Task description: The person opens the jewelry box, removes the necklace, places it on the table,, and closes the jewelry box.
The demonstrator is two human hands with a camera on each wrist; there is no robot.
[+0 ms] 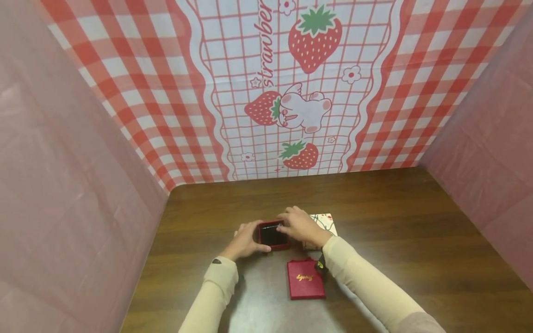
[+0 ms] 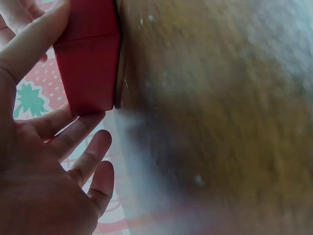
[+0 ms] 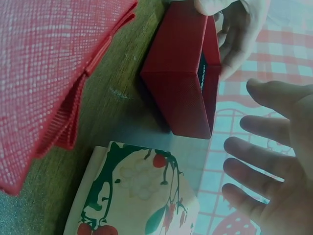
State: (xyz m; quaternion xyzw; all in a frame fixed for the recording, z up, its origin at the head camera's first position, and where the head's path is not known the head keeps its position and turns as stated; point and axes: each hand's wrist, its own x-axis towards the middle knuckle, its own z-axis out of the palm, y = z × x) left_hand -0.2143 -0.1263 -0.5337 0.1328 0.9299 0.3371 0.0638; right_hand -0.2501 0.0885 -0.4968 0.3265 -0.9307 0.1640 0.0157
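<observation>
An open-topped red box (image 1: 280, 248) with a dark inside sits on the table between both hands. My left hand (image 1: 245, 240) holds its left end, the thumb on the near side and fingers on the far side. In the left wrist view the red wall (image 2: 90, 63) of the box lies between thumb and fingertips. My right hand (image 1: 301, 226) is over the box's right end in the head view. Seen from the right wrist, its fingers (image 3: 259, 152) are spread and nearly straight, with nothing held. The box's contents are mostly hidden; a little pale lettering shows inside.
A flat red pouch (image 1: 306, 280) with gold lettering lies nearer me. Beside the box, partly under the right forearm, is a cream packet (image 3: 142, 191) printed with leaves and red fruit. Around the brown wooden table (image 1: 383, 222) hang a strawberry-print cloth (image 1: 270, 138) and pink side curtains.
</observation>
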